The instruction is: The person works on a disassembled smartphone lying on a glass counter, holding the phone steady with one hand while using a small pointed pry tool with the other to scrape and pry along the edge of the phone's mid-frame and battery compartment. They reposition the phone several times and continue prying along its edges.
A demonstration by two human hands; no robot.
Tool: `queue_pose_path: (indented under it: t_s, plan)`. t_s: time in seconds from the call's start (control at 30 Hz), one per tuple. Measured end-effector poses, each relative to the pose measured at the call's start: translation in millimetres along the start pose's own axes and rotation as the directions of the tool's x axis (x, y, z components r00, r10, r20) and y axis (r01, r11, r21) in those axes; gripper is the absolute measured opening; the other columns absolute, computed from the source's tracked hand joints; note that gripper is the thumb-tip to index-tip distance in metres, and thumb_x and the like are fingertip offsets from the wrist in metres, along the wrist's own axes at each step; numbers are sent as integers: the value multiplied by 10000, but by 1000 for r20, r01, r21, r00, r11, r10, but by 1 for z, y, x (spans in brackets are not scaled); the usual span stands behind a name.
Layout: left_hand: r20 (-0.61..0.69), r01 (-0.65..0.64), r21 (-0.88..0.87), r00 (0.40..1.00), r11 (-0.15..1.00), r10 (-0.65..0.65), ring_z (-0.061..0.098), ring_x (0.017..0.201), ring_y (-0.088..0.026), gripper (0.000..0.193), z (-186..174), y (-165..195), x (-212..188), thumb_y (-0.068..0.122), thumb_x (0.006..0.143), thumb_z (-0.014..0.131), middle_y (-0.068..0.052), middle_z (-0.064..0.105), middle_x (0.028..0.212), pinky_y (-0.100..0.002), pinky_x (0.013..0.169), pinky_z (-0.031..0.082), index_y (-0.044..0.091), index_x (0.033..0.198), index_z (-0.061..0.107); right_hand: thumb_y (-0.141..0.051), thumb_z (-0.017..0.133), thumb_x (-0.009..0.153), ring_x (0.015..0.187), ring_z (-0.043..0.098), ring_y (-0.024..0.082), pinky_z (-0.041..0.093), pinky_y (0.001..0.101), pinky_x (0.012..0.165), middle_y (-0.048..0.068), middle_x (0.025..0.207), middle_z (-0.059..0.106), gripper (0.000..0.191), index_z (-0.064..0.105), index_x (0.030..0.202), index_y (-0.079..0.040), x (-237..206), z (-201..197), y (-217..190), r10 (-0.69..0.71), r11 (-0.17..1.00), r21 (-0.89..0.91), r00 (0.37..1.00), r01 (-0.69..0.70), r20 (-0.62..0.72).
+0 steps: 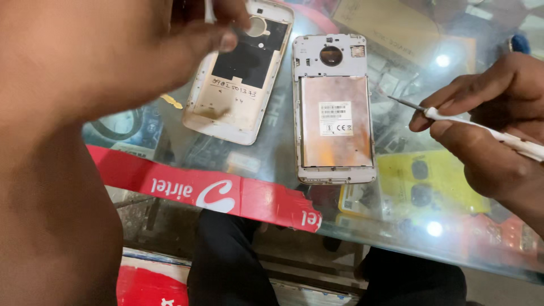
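Left of our right hand (487,130) — pinched on a white screwdriver (481,123) — the opened phone (334,107) lies lengthwise away from us; our left hand (187,39) grips the back cover (238,90).

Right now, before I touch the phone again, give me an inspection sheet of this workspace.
Surface: glass counter, red strip along its near edge.
Job's things: opened phone lying flat, back exposed; removed back cover beside it, inside up.
Clutter: yellow scrap on the glass; yellow packet and boxes under it.
Grippers: left hand pinching the cover's top; right hand holding a white screwdriver, tip near the phone's edge, apart from it.
Cables: nothing seen.
Surroundings: dark-trousered legs below the counter.
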State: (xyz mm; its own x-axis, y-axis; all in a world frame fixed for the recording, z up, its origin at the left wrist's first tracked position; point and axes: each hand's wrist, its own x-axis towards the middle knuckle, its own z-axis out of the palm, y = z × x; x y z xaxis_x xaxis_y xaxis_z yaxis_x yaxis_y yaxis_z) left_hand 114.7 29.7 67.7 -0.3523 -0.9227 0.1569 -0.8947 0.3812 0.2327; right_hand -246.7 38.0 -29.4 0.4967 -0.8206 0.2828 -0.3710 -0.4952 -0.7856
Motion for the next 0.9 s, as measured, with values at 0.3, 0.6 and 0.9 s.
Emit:
queue_pose_path:
  t_s: [0.3,0.6,0.9]
  plan:
    - [-124,-121,49,984,992,126,683,706,-365,91,35,-25,-40,32,730,782,-177,716,802,-467,667,535,29,818,802,36,537,986,973,739,253,598,393,960,201,951,677,200,445,1162,9,-3,4,6,-49,993,-107,999,48,-5]
    - [46,-24,126,999,992,18,668,602,-358,56,42,-20,-23,47,717,730,-199,682,678,-455,637,543,31,743,777,24,537,1008,937,743,194,607,352,928,155,954,656,163,447,1136,-22,6,4,2,-137,989,-56,990,137,16]
    - [-92,-321,-188,947,928,309,645,564,-303,127,38,36,12,103,681,773,-159,662,656,-420,572,505,5,707,696,60,575,946,1012,741,241,635,377,887,174,993,675,165,483,1063,-13,11,-1,-21,-74,996,53,997,75,-20]
